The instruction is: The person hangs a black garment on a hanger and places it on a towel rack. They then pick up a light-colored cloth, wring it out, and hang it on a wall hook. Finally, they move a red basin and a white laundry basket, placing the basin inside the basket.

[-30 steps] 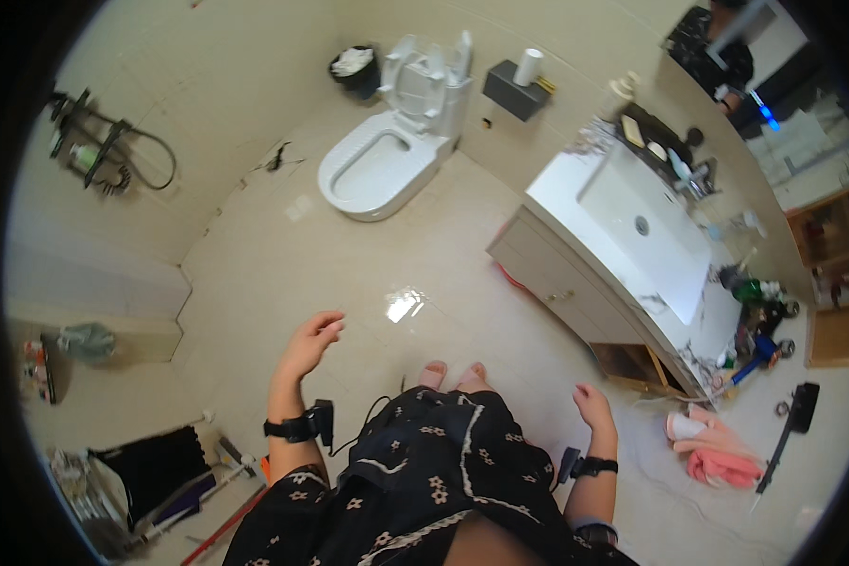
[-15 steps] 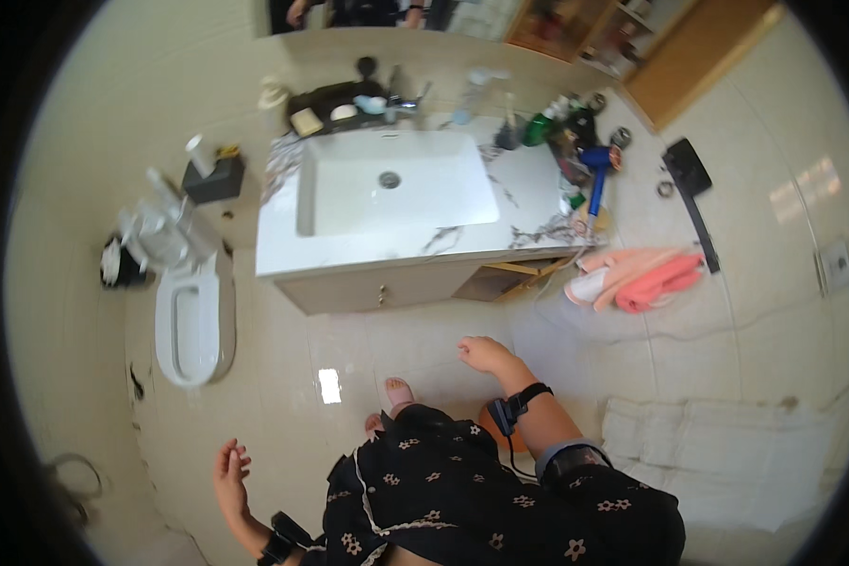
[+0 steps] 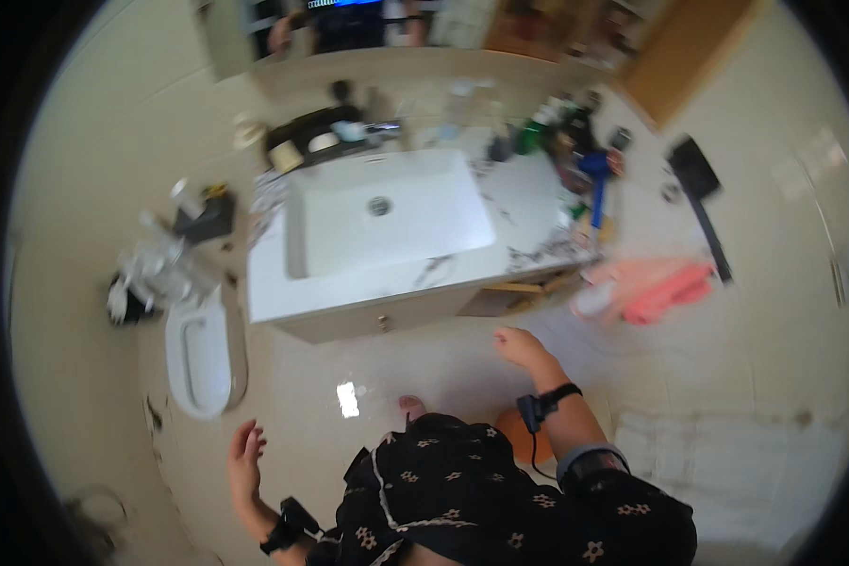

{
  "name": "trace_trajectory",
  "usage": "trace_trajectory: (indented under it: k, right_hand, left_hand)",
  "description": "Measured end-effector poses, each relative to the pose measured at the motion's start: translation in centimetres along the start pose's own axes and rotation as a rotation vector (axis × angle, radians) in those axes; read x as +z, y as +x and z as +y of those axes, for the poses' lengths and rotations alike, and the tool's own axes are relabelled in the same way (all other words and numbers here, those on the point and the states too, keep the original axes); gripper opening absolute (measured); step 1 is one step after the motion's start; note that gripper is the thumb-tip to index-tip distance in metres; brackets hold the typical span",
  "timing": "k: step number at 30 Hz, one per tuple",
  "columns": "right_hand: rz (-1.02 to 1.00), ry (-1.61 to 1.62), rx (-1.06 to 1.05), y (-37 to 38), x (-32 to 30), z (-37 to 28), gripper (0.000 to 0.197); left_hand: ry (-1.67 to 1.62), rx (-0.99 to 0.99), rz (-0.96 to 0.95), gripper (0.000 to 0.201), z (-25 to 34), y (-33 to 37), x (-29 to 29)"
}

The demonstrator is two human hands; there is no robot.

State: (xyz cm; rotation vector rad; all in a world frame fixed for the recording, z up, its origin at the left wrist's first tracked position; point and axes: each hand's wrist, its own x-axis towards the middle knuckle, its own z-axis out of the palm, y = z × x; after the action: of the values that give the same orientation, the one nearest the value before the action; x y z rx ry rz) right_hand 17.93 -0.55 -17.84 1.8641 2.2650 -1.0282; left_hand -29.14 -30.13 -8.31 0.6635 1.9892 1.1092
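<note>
Both hands hang in the air in front of the washbasin cabinet. My left hand (image 3: 246,457) is at the lower left, between the toilet and my dark flowered clothing; its fingers are loosely bent and apart, holding nothing. My right hand (image 3: 521,347) is just short of the cabinet (image 3: 349,325), below its ajar door (image 3: 500,300). Its fingers are curled in, and nothing shows in them. Neither hand touches anything. A white sink (image 3: 415,241) is set in the marbled countertop (image 3: 528,193) ahead.
At left stands a white toilet (image 3: 205,363) with its lid raised. Bottles (image 3: 528,137) and a blue hair dryer (image 3: 596,179) crowd the counter's right end. Pink towels (image 3: 656,288) hang beside it. An orange round object (image 3: 521,436) is partly behind my right forearm. A mirror (image 3: 349,28) is above.
The view has shifted, with the counter and toilet now lower in the picture. My left hand has risen slightly and moved right, and my right hand has moved right too. Neither has taken anything.
</note>
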Motion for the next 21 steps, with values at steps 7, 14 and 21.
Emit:
trace_trajectory:
  k: [7, 14, 21]
  right_hand:
    - [-0.340, -0.119, -0.188, 2.5, 6.3, -2.3, 0.038]
    - [-0.599, -0.400, -0.511, 11.3, 10.6, -14.8, 0.031]
    - [-0.639, -0.592, -0.879, 6.6, 17.8, -29.4, 0.031]
  left_hand:
    - [0.060, -0.098, 0.138, 0.032, -2.8, -6.5, -1.8]
    - [-0.216, -0.426, 0.525, 0.034, -8.7, -16.4, -1.3]
    - [-0.422, -0.619, 0.844, 0.034, -15.2, -31.7, -0.1]
